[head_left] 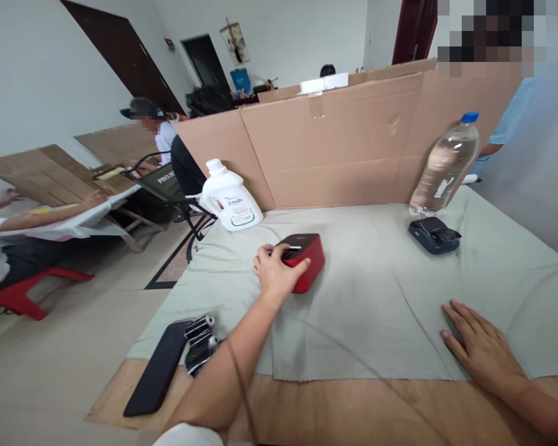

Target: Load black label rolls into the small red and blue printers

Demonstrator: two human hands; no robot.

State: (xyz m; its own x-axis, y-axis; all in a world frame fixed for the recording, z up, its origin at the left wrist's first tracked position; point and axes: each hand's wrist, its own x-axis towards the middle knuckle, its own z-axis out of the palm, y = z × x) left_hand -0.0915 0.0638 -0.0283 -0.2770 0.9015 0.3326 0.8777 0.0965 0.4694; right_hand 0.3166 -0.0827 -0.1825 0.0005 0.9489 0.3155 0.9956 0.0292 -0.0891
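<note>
My left hand [276,271] grips the near left side of a red box-shaped device [314,266], which stands on the pale green cloth. Its top is dark, with a short white strip beside my fingers. The thumb presses on the near side while the other fingers curl over the far left edge. Farther right, my right hand [486,347] lies flat on the cloth, fingers stretched out and nothing in them. A small black device [434,235] sits beyond that hand.
A white jug [232,198] stands at the back left and a clear bottle with a blue cap [446,164] at the back right, before a cardboard partition [335,142]. Near my left forearm lie a flat black object [155,371] and several small rolls [199,328]. Other people sit nearby.
</note>
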